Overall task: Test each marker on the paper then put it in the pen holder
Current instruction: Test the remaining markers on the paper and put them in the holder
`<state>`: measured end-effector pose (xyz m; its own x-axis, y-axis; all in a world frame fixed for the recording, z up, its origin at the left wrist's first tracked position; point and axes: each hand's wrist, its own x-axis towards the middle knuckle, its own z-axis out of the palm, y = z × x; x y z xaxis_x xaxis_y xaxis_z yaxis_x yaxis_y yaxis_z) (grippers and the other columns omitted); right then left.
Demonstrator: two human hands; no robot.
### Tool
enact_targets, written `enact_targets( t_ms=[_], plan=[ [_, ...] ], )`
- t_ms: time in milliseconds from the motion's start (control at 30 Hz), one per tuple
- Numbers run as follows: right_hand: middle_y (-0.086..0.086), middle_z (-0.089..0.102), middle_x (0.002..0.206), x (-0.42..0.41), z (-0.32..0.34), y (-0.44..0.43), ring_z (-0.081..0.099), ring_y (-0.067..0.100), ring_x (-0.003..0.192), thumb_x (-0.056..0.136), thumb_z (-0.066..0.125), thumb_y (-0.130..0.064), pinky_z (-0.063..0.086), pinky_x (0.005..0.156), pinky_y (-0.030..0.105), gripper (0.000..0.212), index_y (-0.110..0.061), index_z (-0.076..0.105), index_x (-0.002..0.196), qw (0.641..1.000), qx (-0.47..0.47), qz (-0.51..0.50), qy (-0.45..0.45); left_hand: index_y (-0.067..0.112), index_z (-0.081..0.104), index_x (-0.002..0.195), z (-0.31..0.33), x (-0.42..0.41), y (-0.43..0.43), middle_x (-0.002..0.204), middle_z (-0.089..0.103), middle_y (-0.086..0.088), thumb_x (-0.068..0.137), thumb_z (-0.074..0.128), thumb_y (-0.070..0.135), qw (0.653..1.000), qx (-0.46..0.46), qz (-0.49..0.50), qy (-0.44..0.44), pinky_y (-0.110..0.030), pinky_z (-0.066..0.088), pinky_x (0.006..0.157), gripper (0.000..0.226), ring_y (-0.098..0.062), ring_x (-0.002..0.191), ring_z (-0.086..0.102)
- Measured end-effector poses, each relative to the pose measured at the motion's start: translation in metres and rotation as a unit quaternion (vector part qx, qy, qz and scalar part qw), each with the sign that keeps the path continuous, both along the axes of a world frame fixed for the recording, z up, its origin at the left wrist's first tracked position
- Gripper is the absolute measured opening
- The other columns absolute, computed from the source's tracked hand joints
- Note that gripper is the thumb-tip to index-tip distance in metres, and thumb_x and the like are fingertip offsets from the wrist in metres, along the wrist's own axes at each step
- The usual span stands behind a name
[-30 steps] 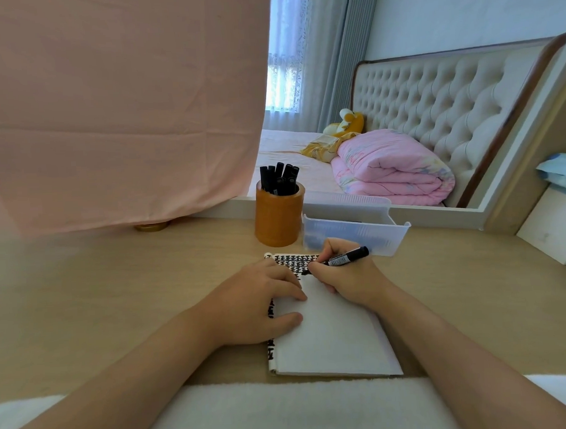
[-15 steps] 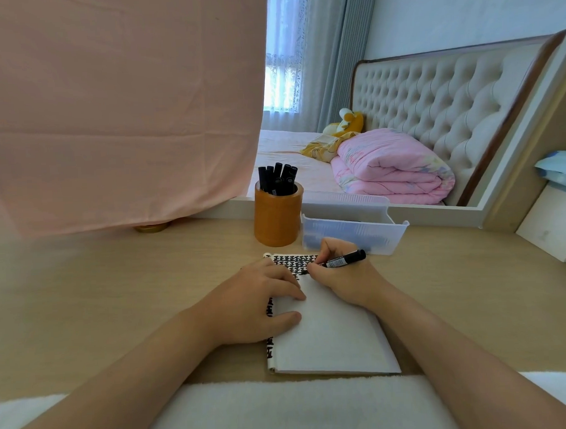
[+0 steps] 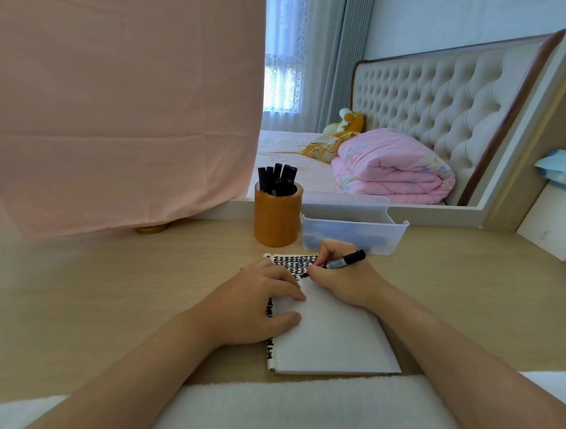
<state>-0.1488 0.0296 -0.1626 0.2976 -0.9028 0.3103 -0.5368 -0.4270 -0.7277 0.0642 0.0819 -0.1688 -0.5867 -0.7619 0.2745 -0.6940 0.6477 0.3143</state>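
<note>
Between the thumb and curled fingers of the right hand (image 3: pixel 340 283) sits a black marker (image 3: pixel 342 262), pinched close to its writing end, with the rear of the barrel slanting up and to the right out of the grip. Just left of that pinch the tip comes down on the paper (image 3: pixel 332 342), a white pad lying flat on the desk (image 3: pixel 117 302), at the lower edge of several rows of black marks (image 3: pixel 295 262) that fill the top of the page; whether the tip actually touches the sheet is hard to tell. Directly across from the grip, on its left, the left hand (image 3: pixel 256 306) lies on the pad's left side with fingers relaxed and thumb flat on the page, grasping nothing. Beyond the grip and a little to its left stands the orange-brown pen holder (image 3: pixel 277 221), upright, with a cluster of black markers (image 3: pixel 278 180) sticking out of its top. Straight behind the gripping fingers, just beside the holder, sits a clear plastic bin (image 3: pixel 354 234). Farther back on the left a pink cloth (image 3: pixel 118 108) hangs down to the desk, and farther back on the right a folded pink quilt (image 3: pixel 393 167) lies on a bed. Nearer than the grip, a white fleecy cloth (image 3: pixel 283 409) runs along the desk's front edge under both forearms.
</note>
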Motion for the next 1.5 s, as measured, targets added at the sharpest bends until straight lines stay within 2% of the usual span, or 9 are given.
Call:
enact_targets(
  t_ms=[500,667,800,900,1033,1167,1267,1367,1500],
  plan=[
    [-0.004,0.066,0.069,-0.002,0.004,0.003,0.055,0.002,0.061,0.082,0.076,-0.014,0.042,0.054,0.015,0.025,-0.022,0.060,0.065,0.999,0.007,0.030,-0.009,0.040,0.065,0.122,-0.001,0.000,0.000,0.122,0.053,0.025,0.088,0.055,0.057,1.000,-0.010,-0.001,0.002,-0.030,0.042,0.094,0.039,0.003,0.111,0.040],
    [0.002,0.066,0.071,-0.002,0.002,0.000,0.053,0.004,0.059,0.081,0.075,-0.012,0.041,0.052,0.017,0.023,-0.018,0.058,0.067,1.000,0.019,0.021,-0.003,0.040,0.065,0.123,-0.002,0.001,-0.001,0.122,0.053,0.025,0.089,0.056,0.056,1.000,-0.013,-0.004,0.006,-0.028,0.041,0.095,0.039,0.003,0.111,0.040],
    [0.000,0.062,0.064,-0.004,0.003,0.001,0.051,0.004,0.053,0.088,0.071,-0.014,0.043,0.051,0.021,0.020,-0.017,0.059,0.072,0.996,0.054,-0.008,-0.069,0.039,0.065,0.123,-0.003,0.000,-0.001,0.122,0.053,0.026,0.089,0.057,0.056,1.000,-0.022,-0.004,0.005,-0.028,0.039,0.096,0.039,0.002,0.113,0.041],
    [0.005,0.062,0.061,-0.006,0.004,0.004,0.051,0.012,0.050,0.090,0.070,-0.016,0.043,0.049,0.026,0.014,-0.015,0.060,0.080,0.989,0.079,-0.001,-0.122,0.039,0.063,0.126,-0.003,0.002,0.000,0.124,0.053,0.023,0.090,0.057,0.051,0.999,-0.016,0.000,0.043,-0.021,0.038,0.097,0.039,0.004,0.115,0.042],
    [-0.003,0.066,0.064,-0.006,0.010,0.006,0.053,0.011,0.050,0.089,0.071,-0.009,0.043,0.049,0.022,0.010,-0.018,0.071,0.093,0.988,0.059,0.016,-0.139,0.032,0.067,0.120,-0.001,0.006,-0.002,0.115,0.058,0.018,0.093,0.058,0.034,0.987,-0.050,0.058,0.140,-0.018,0.042,0.093,0.029,0.002,0.109,0.051],
    [0.002,0.074,0.082,-0.007,0.014,0.007,0.057,0.015,0.054,0.097,0.058,-0.008,0.048,0.052,0.021,0.022,-0.020,0.073,0.107,0.986,0.053,0.051,-0.149,0.029,0.066,0.122,-0.002,0.018,-0.011,0.113,0.058,0.015,0.094,0.058,0.018,0.973,-0.092,0.165,0.135,-0.013,0.035,0.085,0.031,0.002,0.102,0.048],
    [0.008,0.073,0.089,-0.009,0.015,0.003,0.059,0.018,0.056,0.101,0.048,-0.001,0.045,0.047,0.022,0.033,-0.019,0.067,0.120,0.984,0.070,0.075,-0.144,0.026,0.059,0.132,-0.007,0.027,-0.018,0.121,0.057,0.007,0.095,0.055,0.022,0.967,-0.075,0.231,0.074,-0.022,0.034,0.092,0.038,-0.012,0.112,0.045],
    [0.015,0.069,0.102,-0.007,0.017,0.001,0.063,0.021,0.065,0.103,0.033,0.005,0.050,0.046,0.026,0.046,-0.016,0.055,0.137,0.972,0.124,0.102,-0.170,0.023,0.059,0.133,-0.012,0.031,-0.022,0.123,0.056,0.005,0.097,0.055,0.029,0.963,-0.030,0.264,0.044,-0.027,0.036,0.095,0.037,-0.015,0.114,0.043],
    [0.016,0.063,0.098,-0.004,0.024,0.005,0.065,0.026,0.070,0.105,0.024,0.003,0.056,0.053,0.034,0.046,-0.011,0.062,0.127,0.955,0.174,0.118,-0.209,0.025,0.067,0.120,-0.010,0.032,-0.023,0.113,0.058,0.006,0.096,0.058,0.032,0.964,-0.014,0.261,0.047,-0.028,0.039,0.088,0.027,-0.013,0.104,0.045]
  ],
)
